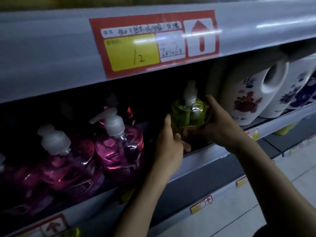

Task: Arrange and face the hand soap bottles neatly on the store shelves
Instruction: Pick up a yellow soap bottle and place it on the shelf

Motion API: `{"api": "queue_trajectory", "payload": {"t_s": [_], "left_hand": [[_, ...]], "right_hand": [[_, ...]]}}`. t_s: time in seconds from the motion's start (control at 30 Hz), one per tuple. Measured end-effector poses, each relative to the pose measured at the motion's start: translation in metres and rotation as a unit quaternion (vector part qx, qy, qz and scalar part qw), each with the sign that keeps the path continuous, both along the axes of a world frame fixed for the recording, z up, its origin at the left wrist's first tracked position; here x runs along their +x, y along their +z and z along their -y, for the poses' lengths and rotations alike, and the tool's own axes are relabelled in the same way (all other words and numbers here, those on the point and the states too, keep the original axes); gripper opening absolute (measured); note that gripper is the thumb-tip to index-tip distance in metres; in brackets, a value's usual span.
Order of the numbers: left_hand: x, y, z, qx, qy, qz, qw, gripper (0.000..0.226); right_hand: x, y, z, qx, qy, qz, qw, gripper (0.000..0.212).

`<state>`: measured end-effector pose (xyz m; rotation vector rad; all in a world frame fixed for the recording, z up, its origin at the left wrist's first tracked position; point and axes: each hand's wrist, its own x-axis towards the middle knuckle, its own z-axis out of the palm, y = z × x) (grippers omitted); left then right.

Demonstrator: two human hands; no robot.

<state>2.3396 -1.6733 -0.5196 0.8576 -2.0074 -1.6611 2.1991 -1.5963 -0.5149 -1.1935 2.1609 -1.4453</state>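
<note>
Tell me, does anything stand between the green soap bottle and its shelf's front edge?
Nothing visible does. The left hand and right hand hold the green soap bottle; the pink bottle stands left of it, the white jug right.

- The upper shelf rail [51, 53] hangs low, leaving little headroom above the pump tops.
- Pink bottles [119, 147] crowd the left side.
- White jugs [244, 96] wall off the right, just beside the green bottle [188, 113].
- A dark gap lies between the nearest pink bottle and the green bottle; the left hand [168, 147] occupies it.
</note>
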Motion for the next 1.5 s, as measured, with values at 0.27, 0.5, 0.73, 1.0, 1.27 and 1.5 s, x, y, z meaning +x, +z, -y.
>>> {"api": "queue_trajectory", "payload": {"t_s": [0.27, 0.5, 0.73, 1.0, 1.27, 1.5], "left_hand": [[0.028, 0.013, -0.040, -0.064, 0.016, -0.116, 0.991, 0.051], [0.084, 0.077, -0.073, -0.254, 0.002, -0.123, 0.959, 0.061], [0.136, 0.183, -0.066, -0.442, 0.047, -0.116, 0.888, 0.062], [0.175, 0.237, -0.016, -0.467, 0.230, -0.061, 0.852, 0.043], [0.168, 0.243, -0.010, -0.455, 0.269, 0.053, 0.847, 0.060], [0.173, 0.241, -0.014, -0.451, 0.247, 0.134, 0.847, 0.068]], "right_hand": [[0.039, 0.039, -0.059, -0.032, 0.011, -0.088, 0.995, 0.096], [0.090, 0.088, -0.113, -0.141, 0.027, -0.054, 0.988, 0.095], [0.135, 0.167, -0.096, -0.255, 0.068, -0.055, 0.963, 0.093], [0.169, 0.253, -0.006, -0.208, 0.147, -0.160, 0.954, 0.097], [0.162, 0.260, 0.038, -0.129, 0.152, -0.126, 0.972, 0.112], [0.162, 0.250, 0.050, -0.108, 0.148, -0.115, 0.976, 0.105]]}}
